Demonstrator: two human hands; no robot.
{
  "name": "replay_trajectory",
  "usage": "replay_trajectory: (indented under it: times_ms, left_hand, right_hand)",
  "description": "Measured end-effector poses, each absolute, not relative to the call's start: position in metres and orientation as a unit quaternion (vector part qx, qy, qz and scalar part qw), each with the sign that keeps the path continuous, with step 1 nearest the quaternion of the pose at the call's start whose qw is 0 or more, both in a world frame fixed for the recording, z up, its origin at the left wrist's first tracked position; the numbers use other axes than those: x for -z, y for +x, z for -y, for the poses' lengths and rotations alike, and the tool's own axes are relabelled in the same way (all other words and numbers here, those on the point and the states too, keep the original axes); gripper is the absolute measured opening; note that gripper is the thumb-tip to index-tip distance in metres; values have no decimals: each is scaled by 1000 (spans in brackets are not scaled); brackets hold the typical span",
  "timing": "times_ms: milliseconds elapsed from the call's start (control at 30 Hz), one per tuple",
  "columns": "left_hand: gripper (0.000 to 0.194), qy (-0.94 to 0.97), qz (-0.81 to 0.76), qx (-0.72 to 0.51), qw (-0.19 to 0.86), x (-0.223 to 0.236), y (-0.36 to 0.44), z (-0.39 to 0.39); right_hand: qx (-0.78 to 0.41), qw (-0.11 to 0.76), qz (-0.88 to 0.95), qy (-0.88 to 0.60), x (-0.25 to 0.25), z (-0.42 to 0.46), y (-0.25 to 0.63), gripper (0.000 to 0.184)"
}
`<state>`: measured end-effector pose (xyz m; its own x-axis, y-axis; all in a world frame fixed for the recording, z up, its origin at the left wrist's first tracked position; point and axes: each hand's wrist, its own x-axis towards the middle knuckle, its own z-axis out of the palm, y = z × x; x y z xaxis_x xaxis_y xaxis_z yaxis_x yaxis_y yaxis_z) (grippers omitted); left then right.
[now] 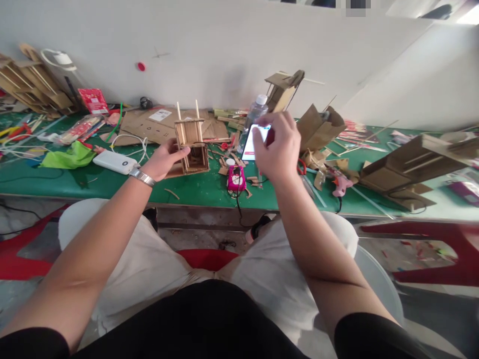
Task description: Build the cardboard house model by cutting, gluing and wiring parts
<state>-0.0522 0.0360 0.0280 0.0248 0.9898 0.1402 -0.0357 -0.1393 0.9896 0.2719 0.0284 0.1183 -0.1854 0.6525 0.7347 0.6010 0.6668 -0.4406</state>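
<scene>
My left hand (166,158) is closed on the side of a small cardboard model (190,144) with two wooden sticks standing up from its top. The model's front shows a square opening. My right hand (279,144) is raised in front of a phone (254,142) with a lit screen. Its fingers are bent, with the thumb apart from the index finger; whether a fingertip touches the screen I cannot tell. Behind the phone stands a clear plastic bottle (258,107) with a white cap. A pink device with a cable (235,179) lies between my hands.
To the left are a white power bank (115,162) and green cloth (69,155). Flat cardboard (145,124) lies behind the model. On the right are a pink glue gun (340,183), a cardboard structure (407,164) and a brown paper bag (318,128). Scraps litter the green tabletop (157,192).
</scene>
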Motion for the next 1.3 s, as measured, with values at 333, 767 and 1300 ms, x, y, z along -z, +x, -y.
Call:
replay_trajectory:
  times_ms: [333, 767, 1300]
  left_hand:
    - [67, 560, -448, -520, 464, -31, -30, -8]
    - [70, 590, -490, -497, 407, -32, -27, -4]
    - [77, 597, -485, -539, 342, -28, -35, -10]
  right_hand:
    - [-114, 177, 911, -354, -96, 24, 207, 34]
    - [-108, 82, 934, -331, -90, 21, 201, 33]
    - [-156, 126, 933, -299, -87, 22, 223, 42]
